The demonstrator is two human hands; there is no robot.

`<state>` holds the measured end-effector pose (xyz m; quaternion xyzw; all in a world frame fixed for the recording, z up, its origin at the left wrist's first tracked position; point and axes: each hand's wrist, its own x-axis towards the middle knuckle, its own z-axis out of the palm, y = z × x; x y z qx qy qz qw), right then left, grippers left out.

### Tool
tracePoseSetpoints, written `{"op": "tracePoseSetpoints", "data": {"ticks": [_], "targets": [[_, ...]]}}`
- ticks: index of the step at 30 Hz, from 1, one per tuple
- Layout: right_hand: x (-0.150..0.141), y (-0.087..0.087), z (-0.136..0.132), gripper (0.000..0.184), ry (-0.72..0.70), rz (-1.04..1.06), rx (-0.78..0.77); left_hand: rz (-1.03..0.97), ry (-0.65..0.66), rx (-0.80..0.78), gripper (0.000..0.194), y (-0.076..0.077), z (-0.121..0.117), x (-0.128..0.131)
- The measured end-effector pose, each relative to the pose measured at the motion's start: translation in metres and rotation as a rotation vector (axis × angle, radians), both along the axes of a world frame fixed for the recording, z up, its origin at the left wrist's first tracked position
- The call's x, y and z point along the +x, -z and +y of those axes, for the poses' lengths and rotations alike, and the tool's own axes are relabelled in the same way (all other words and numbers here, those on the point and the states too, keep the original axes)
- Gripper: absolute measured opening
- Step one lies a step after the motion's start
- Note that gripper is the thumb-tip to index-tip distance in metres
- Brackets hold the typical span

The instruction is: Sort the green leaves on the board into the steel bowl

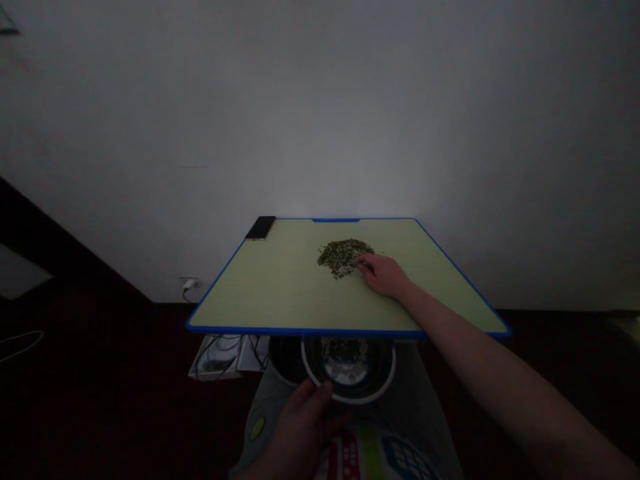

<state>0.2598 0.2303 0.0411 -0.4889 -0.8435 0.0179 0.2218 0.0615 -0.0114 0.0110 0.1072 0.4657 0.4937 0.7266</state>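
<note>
A heap of small dried greenish-brown bits [343, 257] lies in the middle of a pale green board with a blue edge [300, 287]. My right hand [383, 275] rests on the board at the heap's right side, its fingertips pinching a small dark implement [367, 267] among the bits. Below the board's near edge, my left hand [303, 420] grips the rim of a white-rimmed dark bowl [349, 398]. Similar green bits lie inside that bowl. The board hides the bowl's far part.
A black phone [261, 227] lies at the board's far left corner. A second dark bowl [287, 360] stands beside the first, and white papers with black cables [220, 357] sit to its left. A wall socket with a plug [189, 285] is low on the wall behind.
</note>
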Motion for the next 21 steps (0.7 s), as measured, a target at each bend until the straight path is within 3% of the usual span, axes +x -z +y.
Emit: {"op": "tracePoseSetpoints", "data": {"ticks": [10, 21], "targets": [[-0.002, -0.003, 0.000, 0.027, 0.015, -0.017, 0.000, 0.018, 0.007, 0.004, 0.026, 0.001, 0.001, 0.000], [-0.003, -0.025, 0.013, 0.024, -0.045, -0.249, -0.022, 0.009, -0.013, -0.007, 0.024, -0.001, -0.002, 0.001]]}}
